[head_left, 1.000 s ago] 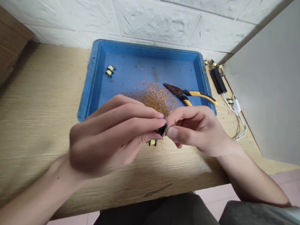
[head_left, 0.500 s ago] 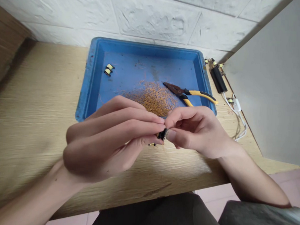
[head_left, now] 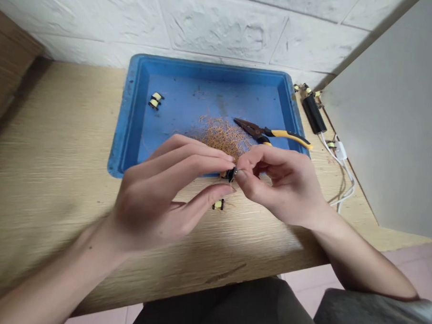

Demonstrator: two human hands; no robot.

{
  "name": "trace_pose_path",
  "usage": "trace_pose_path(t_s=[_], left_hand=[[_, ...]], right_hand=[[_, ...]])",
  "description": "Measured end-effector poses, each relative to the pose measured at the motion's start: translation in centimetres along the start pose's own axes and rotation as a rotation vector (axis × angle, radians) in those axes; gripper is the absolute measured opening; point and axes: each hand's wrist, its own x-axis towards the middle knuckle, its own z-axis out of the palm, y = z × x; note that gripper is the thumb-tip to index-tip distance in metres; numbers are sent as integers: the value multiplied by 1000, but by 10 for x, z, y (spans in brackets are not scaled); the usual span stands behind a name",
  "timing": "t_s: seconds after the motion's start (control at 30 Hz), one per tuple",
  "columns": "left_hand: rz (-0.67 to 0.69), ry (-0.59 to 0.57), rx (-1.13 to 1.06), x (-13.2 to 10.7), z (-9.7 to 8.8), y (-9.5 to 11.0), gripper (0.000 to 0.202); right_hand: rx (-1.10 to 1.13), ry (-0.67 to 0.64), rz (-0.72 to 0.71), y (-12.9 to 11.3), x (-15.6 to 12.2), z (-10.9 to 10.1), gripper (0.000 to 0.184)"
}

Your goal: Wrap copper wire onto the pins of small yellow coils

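You pinch the black coil between your left hand and right hand fingertips over the tray edge, apparently to steady it.

The left hand and the right hand are held up close together, and their fingertips are kept almost touching. The left fingers are stretched out, and the right fingers are curled in. Both bare arms are bent a little and are held out low.
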Motion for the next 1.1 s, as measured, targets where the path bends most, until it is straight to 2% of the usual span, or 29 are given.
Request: trace_pose_path(t_s=[0.1, 0.2, 0.37, 0.5, 0.57, 0.73, 0.9, 0.97, 1.1], left_hand=[[44, -43, 35, -2, 3, -2, 29], [98, -34, 95, -3, 5, -5, 30], [205, 54, 219, -3, 9, -11, 31], [197, 189, 295, -8, 13, -13, 30], [182, 210, 300, -10, 14, -13, 29], [111, 147, 218, -13, 13, -13, 25], [225, 178, 284, -12, 7, -11, 33], [264, 154, 289, -10, 3, -8, 34], [241, 115, 294, -7, -1, -5, 32]], right_hand=[[66, 21, 20, 3, 0, 1, 20], [141, 26, 46, 3, 1, 2, 18], [252, 15, 114, 2, 3, 2, 19], [317, 1, 173, 0, 4, 3, 20], [351, -20, 197, -1, 5, 3, 21], [385, -37, 214, -2, 6, 5, 20], [343, -36, 203, 0, 5, 4, 19], [303, -30, 191, 0, 4, 4, 18], [169, -9, 110, 1, 1, 3, 17]])
